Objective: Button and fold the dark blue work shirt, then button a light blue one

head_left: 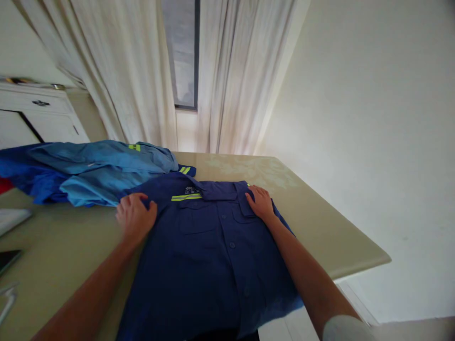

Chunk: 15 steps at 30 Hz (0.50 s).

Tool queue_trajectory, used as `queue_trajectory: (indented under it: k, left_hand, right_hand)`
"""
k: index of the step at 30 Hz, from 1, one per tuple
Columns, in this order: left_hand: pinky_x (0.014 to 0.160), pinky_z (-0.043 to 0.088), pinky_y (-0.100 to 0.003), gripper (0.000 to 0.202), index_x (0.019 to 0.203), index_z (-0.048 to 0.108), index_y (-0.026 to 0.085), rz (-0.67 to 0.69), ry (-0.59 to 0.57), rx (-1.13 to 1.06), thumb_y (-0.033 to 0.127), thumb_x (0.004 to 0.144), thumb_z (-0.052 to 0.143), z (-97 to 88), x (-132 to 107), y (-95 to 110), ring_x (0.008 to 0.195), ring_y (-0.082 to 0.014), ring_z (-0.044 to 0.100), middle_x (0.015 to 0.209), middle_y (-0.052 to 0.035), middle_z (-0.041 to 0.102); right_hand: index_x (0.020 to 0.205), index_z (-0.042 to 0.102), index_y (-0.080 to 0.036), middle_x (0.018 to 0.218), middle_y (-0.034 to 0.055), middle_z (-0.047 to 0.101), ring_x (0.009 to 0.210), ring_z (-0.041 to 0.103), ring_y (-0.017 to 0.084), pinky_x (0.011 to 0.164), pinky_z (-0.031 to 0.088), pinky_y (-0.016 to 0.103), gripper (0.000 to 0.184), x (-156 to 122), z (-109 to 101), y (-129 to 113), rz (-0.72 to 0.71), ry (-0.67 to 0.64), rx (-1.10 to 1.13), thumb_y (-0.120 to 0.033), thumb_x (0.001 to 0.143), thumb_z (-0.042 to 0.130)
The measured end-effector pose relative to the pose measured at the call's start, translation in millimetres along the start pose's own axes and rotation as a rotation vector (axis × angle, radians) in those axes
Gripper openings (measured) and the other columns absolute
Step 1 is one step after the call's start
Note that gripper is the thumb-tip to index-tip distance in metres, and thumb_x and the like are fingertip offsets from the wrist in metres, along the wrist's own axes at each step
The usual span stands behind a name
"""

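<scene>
A navy work jacket (199, 251) lies front up on the table, its lower end hanging over the near edge. It has a button front, chest pockets and a yellow reflective strip (186, 197) below white lettering. My left hand (137, 217) rests at the jacket's shoulder on the left, fingers bent and thumb apart from them, with navy cloth showing in the gap. Across the collar, my right hand (261, 202) lies on the other shoulder, fingers extended over the cloth and thumb out to the side. The collar (222, 190) looks folded over between both hands.
Blue work clothes (106, 163) with reflective strips are heaped at the back left of the table (313, 222). A dark phone-like object (9, 259) and a white item (12, 220) lie at the left edge. Curtains (131, 71), a cabinet (39, 111) and a wall (373, 132) surround the table.
</scene>
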<state>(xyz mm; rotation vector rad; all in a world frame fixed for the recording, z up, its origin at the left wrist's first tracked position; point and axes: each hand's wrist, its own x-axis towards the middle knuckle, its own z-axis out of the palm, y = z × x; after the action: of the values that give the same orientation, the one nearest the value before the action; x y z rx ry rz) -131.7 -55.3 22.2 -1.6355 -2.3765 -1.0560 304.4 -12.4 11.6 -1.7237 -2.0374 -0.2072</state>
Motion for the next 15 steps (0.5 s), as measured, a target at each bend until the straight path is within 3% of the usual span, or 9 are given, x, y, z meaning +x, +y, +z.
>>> queue_trajectory:
  k: [3,5,8,10,12,15]
  left_hand:
    - [0.101,0.041,-0.07,0.05,0.125,0.057,0.015,-0.229,-0.01,-0.019,0.051,0.094,0.045,-13.2,4,-30,0.129,-0.0509,0.051,0.134,-0.0249,0.06]
    - [0.103,0.041,-0.069,0.055,0.129,0.054,0.013,-0.228,-0.081,-0.061,0.054,0.094,0.045,-12.1,5,-30,0.129,-0.0506,0.053,0.131,-0.0265,0.063]
    - [0.106,0.046,-0.059,0.063,0.14,0.046,0.013,-0.149,-0.124,-0.196,0.047,0.088,0.058,-5.6,7,-18,0.129,-0.0425,0.057,0.132,-0.0237,0.062]
    - [0.107,0.05,-0.052,0.074,0.145,0.04,0.016,-0.165,-0.109,-0.376,0.037,0.081,0.068,-2.9,8,-10,0.132,-0.0356,0.057,0.137,-0.0195,0.059]
    - [0.103,0.055,-0.047,0.082,0.147,0.037,0.021,-0.305,-0.114,-0.655,0.031,0.076,0.075,-3.3,10,-5,0.128,-0.03,0.061,0.138,-0.0153,0.06]
    - [0.091,0.063,-0.041,0.066,0.136,0.049,0.023,-0.543,-0.297,-1.135,0.026,0.076,0.077,-8.5,12,1,0.107,-0.0241,0.073,0.123,-0.01,0.071]
  right_hand:
    - [0.128,0.069,-0.016,0.131,0.0161,0.069,0.13,0.056,0.029,0.115,0.033,0.042,0.04,3,-14,-29,-0.09,0.079,-0.022,-0.035,0.106,0.042]
    - [0.119,0.072,-0.018,0.118,0.014,0.074,0.118,0.063,0.028,0.109,0.039,0.041,0.037,11,-17,-61,-0.111,0.023,0.01,-0.039,0.106,0.045]
    - [0.11,0.073,-0.019,0.102,0.0091,0.076,0.1,0.069,0.023,0.094,0.047,0.034,0.04,29,-6,-118,-0.084,-0.147,0.154,-0.049,0.107,0.045]
    - [0.12,0.069,-0.019,0.113,0.0101,0.074,0.107,0.067,0.022,0.094,0.047,0.032,0.041,44,9,-151,-0.062,-0.156,0.224,-0.052,0.105,0.05]
    - [0.133,0.062,-0.017,0.129,0.0134,0.067,0.121,0.061,0.024,0.101,0.045,0.034,0.05,61,26,-177,-0.048,-0.126,0.222,-0.054,0.099,0.06]
    - [0.135,0.061,-0.018,0.13,0.0134,0.066,0.122,0.061,0.026,0.101,0.045,0.035,0.054,86,48,-204,-0.043,-0.196,0.198,-0.053,0.094,0.067]
